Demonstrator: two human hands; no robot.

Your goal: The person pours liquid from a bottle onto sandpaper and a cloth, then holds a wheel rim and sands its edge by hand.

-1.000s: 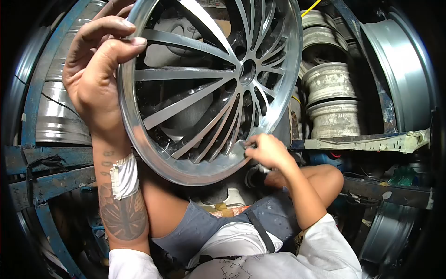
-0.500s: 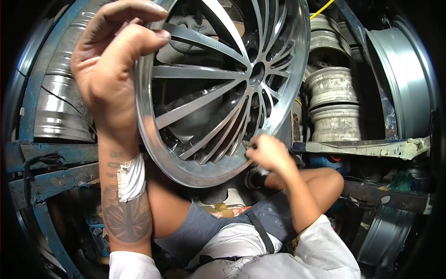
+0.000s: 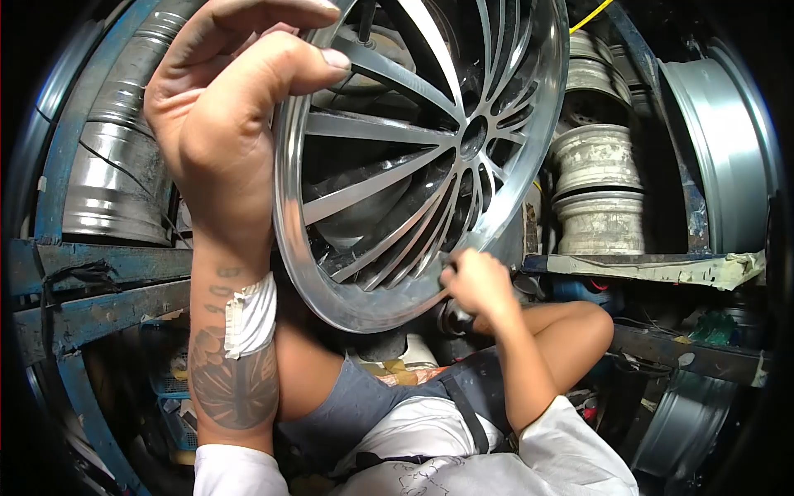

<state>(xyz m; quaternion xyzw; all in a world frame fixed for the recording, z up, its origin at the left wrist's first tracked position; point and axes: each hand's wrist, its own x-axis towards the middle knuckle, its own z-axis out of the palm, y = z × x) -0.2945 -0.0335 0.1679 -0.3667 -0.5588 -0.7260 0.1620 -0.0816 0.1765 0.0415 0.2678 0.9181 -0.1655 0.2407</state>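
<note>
A silver multi-spoke alloy wheel rim [image 3: 376,130] stands tilted in front of me, its face towards me and its centre hole to the right. My left hand [image 3: 223,124] is closed on the rim's upper left edge, thumb in front and fingers curled over the outside. At the lower right of the rim, my right hand [image 3: 480,285] presses against the dull grey inner lip. Its fingers are pinched around something small and dark, mostly hidden, that I cannot make out. The lip looks matt there, while the outer edge on the left is shinier.
Blue metal racks [image 3: 107,273] flank me on the left. Shiny rims [image 3: 120,178] stack there, and weathered rims [image 3: 595,157] stack on the right. A large silver rim [image 3: 711,149] stands far right. My bent legs [image 3: 554,331] lie below the wheel.
The wheel rim and my left hand have shifted a little to the right in view. My right hand has moved slightly along the lip, still against it.
</note>
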